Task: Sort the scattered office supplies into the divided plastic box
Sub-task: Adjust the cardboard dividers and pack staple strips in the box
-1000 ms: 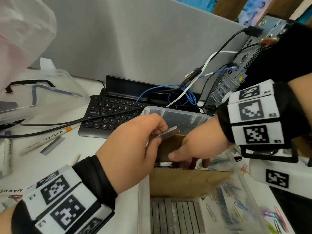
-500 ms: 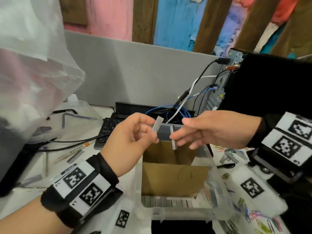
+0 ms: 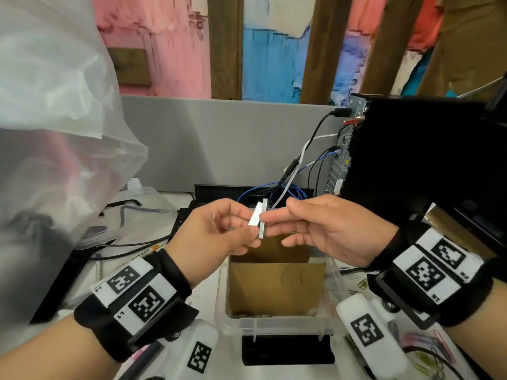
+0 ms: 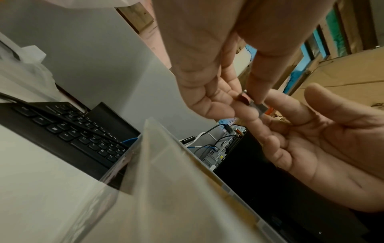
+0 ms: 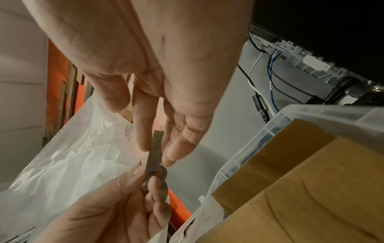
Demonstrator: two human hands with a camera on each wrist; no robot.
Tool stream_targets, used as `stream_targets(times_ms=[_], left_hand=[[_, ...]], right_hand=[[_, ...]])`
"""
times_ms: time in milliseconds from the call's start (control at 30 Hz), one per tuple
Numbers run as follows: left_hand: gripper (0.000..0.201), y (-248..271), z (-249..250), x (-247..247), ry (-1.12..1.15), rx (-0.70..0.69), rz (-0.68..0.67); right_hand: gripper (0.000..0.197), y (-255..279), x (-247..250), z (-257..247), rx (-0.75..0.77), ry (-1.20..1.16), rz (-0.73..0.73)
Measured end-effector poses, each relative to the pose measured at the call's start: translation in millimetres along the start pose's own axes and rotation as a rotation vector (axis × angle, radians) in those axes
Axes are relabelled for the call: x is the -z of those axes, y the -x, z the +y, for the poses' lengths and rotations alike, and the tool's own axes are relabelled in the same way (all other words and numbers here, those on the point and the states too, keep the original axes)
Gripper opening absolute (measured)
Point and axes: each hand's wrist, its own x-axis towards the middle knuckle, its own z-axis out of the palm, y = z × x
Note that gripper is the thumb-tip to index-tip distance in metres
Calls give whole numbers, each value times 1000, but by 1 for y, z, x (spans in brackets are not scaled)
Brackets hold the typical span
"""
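Both hands are raised above the clear plastic box [image 3: 277,326], which brown cardboard dividers [image 3: 274,286] split into compartments. My left hand [image 3: 248,226] pinches a flat, pale staple strip [image 3: 254,215] between thumb and fingers. My right hand [image 3: 277,218] pinches a ribbed staple strip [image 3: 262,218] that stands upright and touches the pale one. The left wrist view shows the metal strips [image 4: 254,105] at the left fingertips, met by the right hand's fingers [image 4: 290,115]. In the right wrist view a strip [image 5: 154,152] runs from the right fingers down to the left hand [image 5: 152,179]. Several more strips lie in the box's near compartment [image 3: 252,315].
A black keyboard [image 4: 68,131] lies left of the box, with a computer tower [image 3: 411,160] and cables [image 3: 288,182] behind it. A big translucent plastic bag [image 3: 55,133] hangs at the left. Coloured paper clips [image 3: 422,344] lie at the right, and a marker [image 3: 148,252] lies at the left.
Both hands have lifted out of the box with the staple strips and brought them together in the air. The head view has tilted upward.
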Motion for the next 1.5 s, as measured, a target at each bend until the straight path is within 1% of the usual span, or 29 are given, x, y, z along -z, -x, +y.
stream_targets(times_ms=[133,233,333,433,567,633,700,800,867,933,1033,1067,1167,1200,1233,1333,1367,1500], left_hand=[[26,1,1,0,104,53,-37],[24,2,2,0,169,86,-59],[22,1,3,0,146,96,-65],[14,2,5,0,115,110,-73],[16,3,7,-1,112,135,-68],[25,3,7,-2,109,132,-64],[28,3,6,-4,8,105,-28],[19,2,3,-8,-205,35,26],[17,2,1,-8,-274,30,27],[18,2,2,-5,-227,64,1],[22,2,7,-2,-92,138,-58],[25,2,8,0,-47,160,-68],[45,2,10,2,76,204,-74],[47,1,11,3,89,210,-76],[44,1,12,2,88,210,-76],[19,0,11,0,52,200,-50],[13,0,11,0,32,199,-42],[12,0,9,-2,-25,200,-59]], right_hand=[[44,2,0,1,53,-18,18],[42,2,0,2,103,-33,26],[40,1,-1,4,134,-5,35],[40,0,-2,5,142,38,42],[40,-1,-3,5,152,65,48],[42,-3,-4,7,147,67,67],[40,-4,-7,10,142,100,85],[24,-5,-12,12,173,303,135],[25,-6,-15,13,199,375,177],[26,-6,-17,12,207,376,199],[28,-5,-17,10,212,404,182],[28,-4,-17,8,216,416,174],[29,-2,-16,5,229,445,163],[29,-2,-16,5,232,451,163],[30,-1,-16,6,236,457,163],[31,0,-17,8,241,478,142],[32,0,-17,7,238,480,136],[31,-3,-13,5,201,455,167]])
